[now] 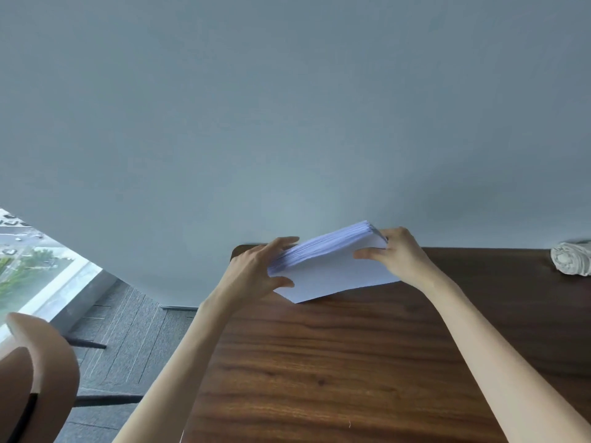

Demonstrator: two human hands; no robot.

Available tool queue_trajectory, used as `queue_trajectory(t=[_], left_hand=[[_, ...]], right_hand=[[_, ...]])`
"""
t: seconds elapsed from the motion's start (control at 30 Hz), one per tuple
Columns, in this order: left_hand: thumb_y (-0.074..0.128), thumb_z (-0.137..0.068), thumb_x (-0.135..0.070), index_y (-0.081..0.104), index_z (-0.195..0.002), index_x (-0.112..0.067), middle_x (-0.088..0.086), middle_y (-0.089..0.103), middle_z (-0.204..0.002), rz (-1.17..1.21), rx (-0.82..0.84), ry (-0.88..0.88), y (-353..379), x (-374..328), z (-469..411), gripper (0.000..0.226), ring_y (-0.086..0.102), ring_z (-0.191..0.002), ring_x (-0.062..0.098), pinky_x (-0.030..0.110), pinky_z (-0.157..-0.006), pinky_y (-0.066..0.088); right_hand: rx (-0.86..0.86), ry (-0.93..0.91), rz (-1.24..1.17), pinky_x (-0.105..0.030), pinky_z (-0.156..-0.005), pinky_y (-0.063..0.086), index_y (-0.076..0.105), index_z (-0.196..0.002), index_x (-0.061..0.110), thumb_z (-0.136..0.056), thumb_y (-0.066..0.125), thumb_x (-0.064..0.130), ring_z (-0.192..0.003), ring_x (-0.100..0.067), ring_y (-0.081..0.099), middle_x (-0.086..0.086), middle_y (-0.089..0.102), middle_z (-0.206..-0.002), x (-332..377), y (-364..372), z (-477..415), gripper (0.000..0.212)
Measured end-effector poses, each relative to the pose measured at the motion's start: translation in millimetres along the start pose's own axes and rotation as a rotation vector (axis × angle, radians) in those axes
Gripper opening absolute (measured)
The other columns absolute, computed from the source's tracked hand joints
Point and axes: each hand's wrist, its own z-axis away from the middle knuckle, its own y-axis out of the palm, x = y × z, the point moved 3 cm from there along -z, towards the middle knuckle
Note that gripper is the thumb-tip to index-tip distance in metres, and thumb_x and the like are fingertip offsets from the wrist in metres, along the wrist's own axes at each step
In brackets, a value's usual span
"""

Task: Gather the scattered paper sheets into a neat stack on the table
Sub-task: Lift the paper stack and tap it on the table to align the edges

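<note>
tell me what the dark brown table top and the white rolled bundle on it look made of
Dark brown table top: wood or wood-look veneer, smooth low sheen; streaky grain shows. White rolled bundle: likely soft cloth, matte; creases and folds show, though blurred.

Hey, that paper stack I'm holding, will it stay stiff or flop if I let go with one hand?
Probably sags: the paper stack is loose sheets gripped by the left hand and right hand. Its fanned left edge suggests sheets may slide.
</note>
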Motion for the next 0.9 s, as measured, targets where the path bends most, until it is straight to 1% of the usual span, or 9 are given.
queue_trajectory(t=[0.1,0.17,0.23,0.37,0.43,0.5,0.6,0.73,0.9], left_hand=[[0.076,-0.071,-0.040,0.054,-0.074,-0.047,-0.013,0.048,-0.062,0.189,-0.006,0.002,4.4,-6.3,-2.4,0.023,0.042,-0.065,0.017,0.031,-0.058,0.032],[0.076,-0.074,-0.035,0.039,-0.054,-0.032,-0.009,0.031,-0.054,0.388,-0.038,-0.052,10.6,-6.5,1.7,0.041,0.028,-0.058,0.017,0.032,-0.056,0.022],[0.076,-0.080,-0.027,0.035,-0.056,-0.023,-0.011,0.030,-0.056,0.570,-0.077,-0.121,15.7,-7.7,8.2,0.047,0.026,-0.057,0.013,0.032,-0.056,0.020],[0.074,-0.084,-0.019,0.055,-0.071,-0.002,-0.006,0.050,-0.063,0.814,-0.178,-0.256,27.5,-3.0,22.8,0.028,0.043,-0.061,0.011,0.022,-0.057,0.034],[0.072,-0.086,-0.011,0.059,-0.076,-0.001,-0.005,0.058,-0.067,0.921,-0.214,-0.314,34.5,4.3,30.9,0.019,0.051,-0.063,0.012,0.021,-0.060,0.041],[0.071,-0.088,-0.011,0.063,-0.083,-0.002,0.000,0.065,-0.074,1.014,-0.216,-0.373,41.4,17.1,39.7,0.013,0.059,-0.071,0.016,0.029,-0.068,0.047],[0.072,-0.086,-0.017,0.069,-0.096,-0.007,0.007,0.073,-0.086,1.189,-0.214,-0.458,47.2,33.3,50.7,0.014,0.069,-0.082,0.027,0.038,-0.073,0.055],[0.071,-0.087,-0.022,0.069,-0.109,-0.007,0.017,0.072,-0.105,1.346,-0.158,-0.444,51.2,42.5,54.8,0.027,0.070,-0.095,0.033,0.045,-0.085,0.056],[0.063,-0.091,-0.008,0.069,-0.105,-0.003,0.011,0.073,-0.101,1.317,-0.127,-0.455,64.9,56.4,57.9,0.016,0.071,-0.092,0.023,0.030,-0.075,0.056]], right_hand=[[-0.008,-0.068,0.185,-0.031,-0.056,0.010,0.024,-0.053,0.018,-0.075,0.080,0.029,-0.051,-0.012,0.014,0.007,0.014,-0.051,39.3,-3.3,2.9,0.062],[0.003,-0.089,0.259,-0.031,-0.053,0.011,0.027,-0.051,0.020,-0.076,0.079,0.032,-0.052,-0.014,0.016,0.006,0.016,-0.051,55.1,-3.4,5.0,0.059],[0.025,-0.102,0.328,-0.031,-0.051,0.015,0.039,-0.052,0.019,-0.076,0.078,0.035,-0.051,-0.016,0.020,0.004,0.020,-0.050,65.0,-1.5,5.7,0.049],[0.064,-0.151,0.381,-0.030,-0.051,0.023,0.056,-0.060,0.017,-0.073,0.079,0.037,-0.050,-0.016,0.030,0.003,0.037,-0.051,70.8,5.9,6.3,0.034],[0.059,-0.139,0.398,-0.030,-0.052,0.023,0.051,-0.062,0.010,-0.070,0.080,0.037,-0.052,-0.016,0.029,0.001,0.037,-0.053,62.5,3.8,6.5,0.042],[0.063,-0.095,0.367,-0.029,-0.053,0.025,0.050,-0.058,0.014,-0.066,0.082,0.039,-0.052,-0.016,0.034,0.001,0.042,-0.053,44.6,-2.0,7.5,0.042],[0.097,-0.004,0.036,-0.029,-0.066,0.042,0.072,-0.074,0.016,-0.064,0.085,0.033,-0.066,-0.017,0.061,-0.012,0.069,-0.075,23.1,-7.2,12.2,0.024],[0.095,0.032,-0.497,-0.020,-0.085,0.052,0.073,-0.103,0.010,-0.076,0.077,0.005,-0.099,-0.014,0.070,-0.003,0.075,-0.102,20.8,6.3,19.8,0.028],[0.096,0.077,-0.589,-0.028,-0.093,0.050,0.070,-0.109,0.003,-0.079,0.074,0.004,-0.106,-0.020,0.068,-0.007,0.073,-0.110,8.1,41.6,23.1,0.031]])
